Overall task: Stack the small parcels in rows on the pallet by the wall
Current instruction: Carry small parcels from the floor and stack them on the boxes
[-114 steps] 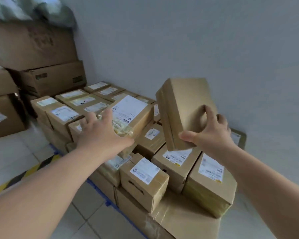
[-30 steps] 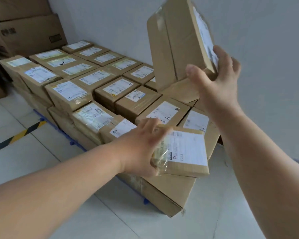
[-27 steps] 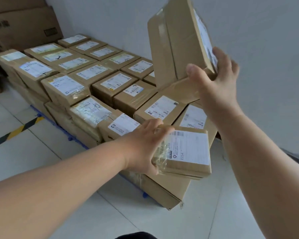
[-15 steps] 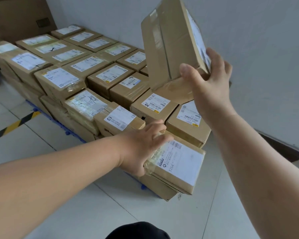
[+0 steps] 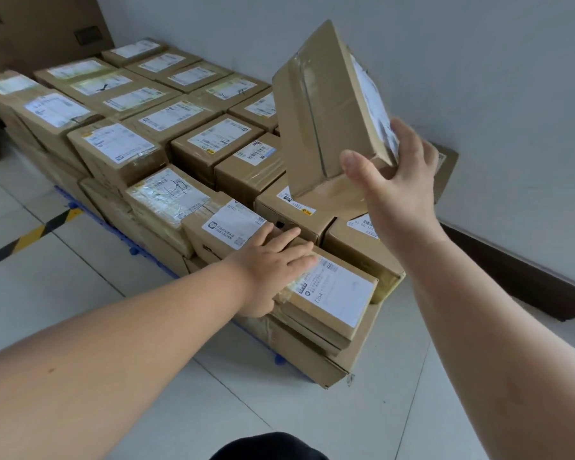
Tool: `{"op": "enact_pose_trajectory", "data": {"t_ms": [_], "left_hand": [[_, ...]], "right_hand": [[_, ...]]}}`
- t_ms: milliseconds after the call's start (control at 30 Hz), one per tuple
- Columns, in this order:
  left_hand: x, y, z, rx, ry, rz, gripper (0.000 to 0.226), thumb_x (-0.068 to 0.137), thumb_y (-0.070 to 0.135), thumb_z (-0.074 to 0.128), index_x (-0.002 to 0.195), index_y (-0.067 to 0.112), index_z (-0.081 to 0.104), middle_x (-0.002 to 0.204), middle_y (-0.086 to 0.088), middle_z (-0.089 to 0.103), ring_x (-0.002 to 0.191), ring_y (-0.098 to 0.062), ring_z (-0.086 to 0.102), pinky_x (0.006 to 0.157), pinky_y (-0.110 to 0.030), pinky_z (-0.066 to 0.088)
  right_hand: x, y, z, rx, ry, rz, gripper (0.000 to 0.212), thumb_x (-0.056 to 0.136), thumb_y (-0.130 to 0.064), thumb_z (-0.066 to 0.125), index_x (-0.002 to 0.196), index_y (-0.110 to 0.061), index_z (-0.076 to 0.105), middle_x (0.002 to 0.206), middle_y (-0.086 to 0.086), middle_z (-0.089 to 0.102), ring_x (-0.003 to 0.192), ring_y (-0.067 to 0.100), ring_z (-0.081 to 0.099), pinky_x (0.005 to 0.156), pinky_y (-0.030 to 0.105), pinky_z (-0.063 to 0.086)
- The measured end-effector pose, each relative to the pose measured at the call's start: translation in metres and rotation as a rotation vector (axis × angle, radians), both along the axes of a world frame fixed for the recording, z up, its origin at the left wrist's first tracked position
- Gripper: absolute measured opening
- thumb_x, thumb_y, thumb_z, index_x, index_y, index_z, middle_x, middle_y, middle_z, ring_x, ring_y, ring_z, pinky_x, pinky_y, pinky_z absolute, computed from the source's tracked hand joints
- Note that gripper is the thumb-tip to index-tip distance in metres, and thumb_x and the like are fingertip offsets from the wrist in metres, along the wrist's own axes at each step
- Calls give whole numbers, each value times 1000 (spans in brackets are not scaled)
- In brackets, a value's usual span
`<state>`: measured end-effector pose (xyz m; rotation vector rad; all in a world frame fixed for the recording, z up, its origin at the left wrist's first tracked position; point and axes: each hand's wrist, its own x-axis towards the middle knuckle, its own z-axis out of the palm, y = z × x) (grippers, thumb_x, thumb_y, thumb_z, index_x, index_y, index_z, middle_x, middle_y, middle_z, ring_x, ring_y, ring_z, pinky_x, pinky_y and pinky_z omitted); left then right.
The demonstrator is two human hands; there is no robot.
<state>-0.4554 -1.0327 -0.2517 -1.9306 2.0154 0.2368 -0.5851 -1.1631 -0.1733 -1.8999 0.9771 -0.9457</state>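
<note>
parcel stacking beside a pale grey wall (image 5: 478, 61).
a flat brown white-labelled cardboard parcel (image 5: 332, 293) is pressed onto the near right corner of the parcel rows (image 5: 213, 141) on the blue plastic pallet (image 5: 132, 250) by the left hand (image 5: 269, 263), fingers straight and together. a taped brown cardboard box (image 5: 322, 104) is held tilted above the rows by the right hand (image 5: 395, 190), thumb and fingers clamped on its lower end.

Packed parcels (image 5: 193, 114) are blocking the way beyond the left hand (image 5: 269, 263). The wall (image 5: 478, 61) is standing close behind the lifted parcel (image 5: 326, 104) in the right hand (image 5: 399, 184). Open floor (image 5: 80, 293) is lying below both.
</note>
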Motion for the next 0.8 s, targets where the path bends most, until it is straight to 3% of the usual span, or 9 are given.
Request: {"op": "enact_pose_trajectory", "data": {"t_ms": [133,200,267,333,400,467,600,700,800], "left_hand": [[-1,13,10,-85,38,31,86,87,14,50,156,24,-1,164,4,-9,148,-18,-23,119,-42,-16],[3,23,22,-283,137,115,70,89,13,48,153,22,21,160,0,19,150,-19,2,123,-38,1],[10,29,37,-645,370,356,48,89,10,56,136,19,51,137,-2,51,132,-22,41,111,-39,35],[19,24,61,-877,773,742,41,89,26,67,127,22,53,130,2,55,120,-17,50,96,-31,41],[25,13,91,-736,1318,1041,95,63,73,72,141,28,40,144,4,46,130,-17,44,103,-36,34],[30,6,115,-523,1669,1057,126,33,92,64,146,44,34,149,3,46,136,-25,42,109,-54,33],[22,1,133,-400,1717,985,92,49,78,62,130,35,57,115,2,73,113,-24,65,89,-48,51],[14,2,122,-502,1674,1156,62,66,53,80,121,29,62,91,6,76,87,-17,70,75,-40,55],[18,11,113,-638,1658,1287,24,77,35,74,97,27,65,63,7,70,72,-17,66,73,-36,55]], "right_hand": [[4,1,-2,-17,22,10,105,57,-78,53,150,-34,31,147,-5,26,139,21,28,112,50,33],[6,0,0,-26,25,10,105,57,-78,53,150,-34,31,146,-6,26,138,21,28,112,50,33],[9,1,3,-43,20,16,106,57,-78,54,150,-34,31,146,-6,25,139,21,26,113,45,32],[14,4,4,-83,35,27,106,57,-77,54,150,-33,30,148,-5,24,141,21,21,112,39,28],[19,12,4,-143,80,42,105,59,-77,54,150,-34,29,149,-5,22,142,22,16,112,40,27],[26,22,3,-214,128,55,104,59,-77,54,150,-33,29,149,-3,22,142,24,14,114,44,27],[34,40,-1,-372,193,45,103,60,-80,51,147,-27,37,145,3,28,137,32,17,113,51,27],[35,48,-6,-420,267,104,104,62,-82,50,150,-28,32,150,4,24,141,35,13,114,57,25],[23,51,-7,-377,183,194,110,67,-82,52,156,-26,17,160,5,9,148,24,3,118,50,14]]}}
